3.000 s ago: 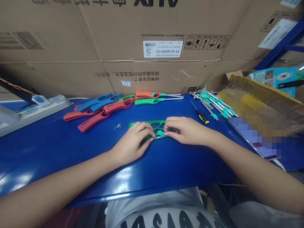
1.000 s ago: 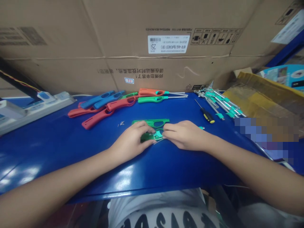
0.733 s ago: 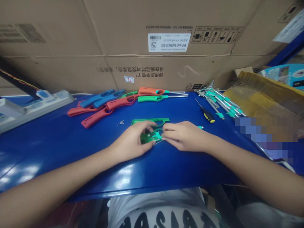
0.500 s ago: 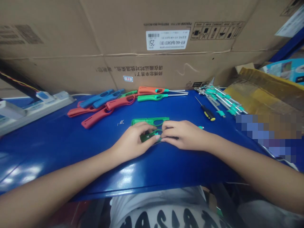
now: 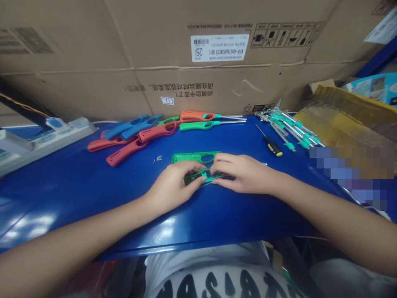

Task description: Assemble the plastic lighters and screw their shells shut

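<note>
Between my hands, close to the table, is an open green lighter casing half [image 5: 187,180] with dark inner parts and a teal piece [image 5: 207,178] in it. My left hand [image 5: 173,182] is closed on the casing's left end, thumb in front and fingers behind. My right hand [image 5: 240,171] pinches at the right end, near the teal piece; its fingertips cover just what they grip. A small metal tip [image 5: 264,164] shows beyond the right wrist. Just behind the hands lies a second green casing half [image 5: 186,157], hollow side up, partly behind the right fingers.
Several small screws [image 5: 158,158] lie on the blue table [image 5: 124,198] to the left. Behind are red casings [image 5: 124,154], blue casings [image 5: 125,129] and an orange lighter [image 5: 195,117]. Rightward lie a screwdriver [image 5: 273,145], several metal lighter rods [image 5: 293,128] and a cardboard box [image 5: 335,111]. A power strip [image 5: 74,132] stands left.
My right fingers have shifted slightly at the casing, and more of the teal piece shows. My left hand keeps its hold. The view has tilted a little.
</note>
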Motion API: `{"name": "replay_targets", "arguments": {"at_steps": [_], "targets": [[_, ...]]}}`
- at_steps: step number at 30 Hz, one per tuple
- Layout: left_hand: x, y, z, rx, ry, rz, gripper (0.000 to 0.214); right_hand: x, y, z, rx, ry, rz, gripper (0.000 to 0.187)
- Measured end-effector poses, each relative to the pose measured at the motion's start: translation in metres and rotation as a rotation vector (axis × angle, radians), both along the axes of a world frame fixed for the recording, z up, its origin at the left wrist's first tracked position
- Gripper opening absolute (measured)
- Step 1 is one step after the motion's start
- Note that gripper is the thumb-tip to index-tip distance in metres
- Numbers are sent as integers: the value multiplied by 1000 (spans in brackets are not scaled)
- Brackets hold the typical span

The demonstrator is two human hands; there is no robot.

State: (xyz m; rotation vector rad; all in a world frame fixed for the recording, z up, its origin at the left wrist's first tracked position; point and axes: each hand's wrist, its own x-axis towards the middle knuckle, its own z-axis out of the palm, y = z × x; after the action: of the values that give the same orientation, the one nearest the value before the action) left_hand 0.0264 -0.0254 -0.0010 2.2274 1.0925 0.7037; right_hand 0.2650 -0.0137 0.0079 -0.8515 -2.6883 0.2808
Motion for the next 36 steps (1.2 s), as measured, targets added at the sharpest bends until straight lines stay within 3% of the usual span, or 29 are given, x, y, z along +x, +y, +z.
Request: {"name": "replay_targets", "arguments": {"at_steps": [6,13,24,36], "targets": [[-3,1,-1,52,6,-10,16,3,2,5,-5,-72,-46,31],[-3,4,-2,89,8,-27,14,3,3,4,73,-127,-28,34],[-5,7,-8,289,40,-81,26,5,3,5,94,-169,-54,39],[-13,8,2,362,227,-71,31,18,6,12,134,-174,-33,35]]}}
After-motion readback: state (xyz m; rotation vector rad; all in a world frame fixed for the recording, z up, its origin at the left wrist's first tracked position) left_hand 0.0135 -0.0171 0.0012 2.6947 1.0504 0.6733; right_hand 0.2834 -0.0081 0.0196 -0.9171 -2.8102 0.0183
